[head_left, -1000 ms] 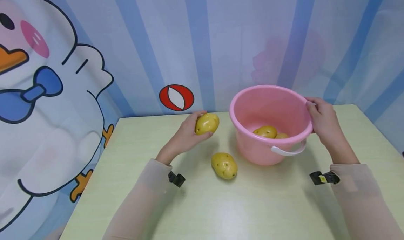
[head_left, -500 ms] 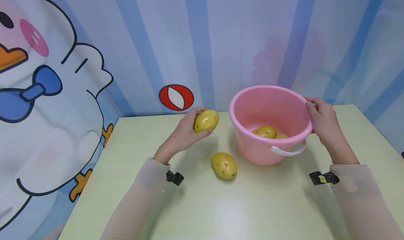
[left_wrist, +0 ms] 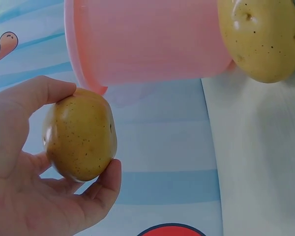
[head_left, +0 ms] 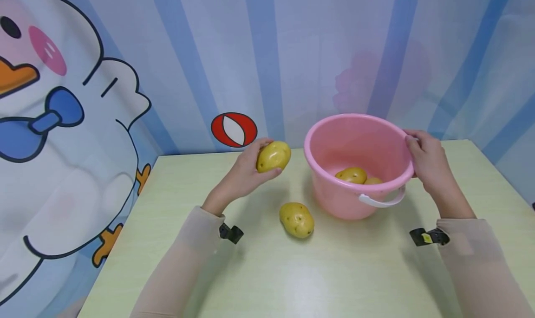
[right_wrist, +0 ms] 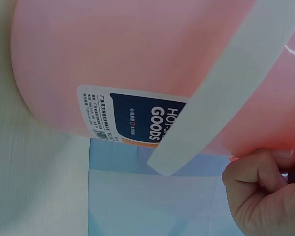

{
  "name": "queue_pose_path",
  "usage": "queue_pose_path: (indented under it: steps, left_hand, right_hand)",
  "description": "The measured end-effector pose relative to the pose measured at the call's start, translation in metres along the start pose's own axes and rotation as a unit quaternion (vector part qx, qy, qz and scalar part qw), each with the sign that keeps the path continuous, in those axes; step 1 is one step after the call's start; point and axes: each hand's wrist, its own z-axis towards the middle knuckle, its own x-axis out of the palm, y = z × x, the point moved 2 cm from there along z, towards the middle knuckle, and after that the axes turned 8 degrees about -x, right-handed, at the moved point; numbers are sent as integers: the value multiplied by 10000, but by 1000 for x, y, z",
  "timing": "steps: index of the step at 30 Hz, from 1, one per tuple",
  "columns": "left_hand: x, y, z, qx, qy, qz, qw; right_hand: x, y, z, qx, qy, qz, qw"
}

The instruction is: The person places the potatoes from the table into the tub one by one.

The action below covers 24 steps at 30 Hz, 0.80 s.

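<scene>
In the head view my left hand [head_left: 246, 171] holds a yellow potato [head_left: 274, 156] above the table, left of a pink bucket [head_left: 347, 199]. Thumb and fingers curl round this potato [left_wrist: 81, 135] in the left wrist view, where it looks apart from my palm. With my right hand [head_left: 428, 158] I grip the bucket's rim on its right side. Inside the bucket lie a potato [head_left: 352, 175] and part of another potato [head_left: 373, 180], half hidden by the near wall. One more potato [head_left: 296, 220] rests on the table in front of the bucket.
The bucket's white handle [head_left: 382, 201] hangs down over its near side. A label [right_wrist: 132, 115] is stuck on the bucket wall. Behind the pale table [head_left: 334, 271] rises a blue striped backdrop [head_left: 292, 67] with a cartoon bird [head_left: 75, 192] at left.
My left hand has lifted the potato slightly and tilted it a little. The right hand, the bucket and the potato on the table have stayed in place.
</scene>
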Motion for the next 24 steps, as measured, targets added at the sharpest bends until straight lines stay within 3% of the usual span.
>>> queue_pose_path:
  steps: [24]
  left_hand:
    - [-5,-24,7,326,2,-81,9994]
  right_hand:
    - [0,0,0,-70,-45,-14,10000]
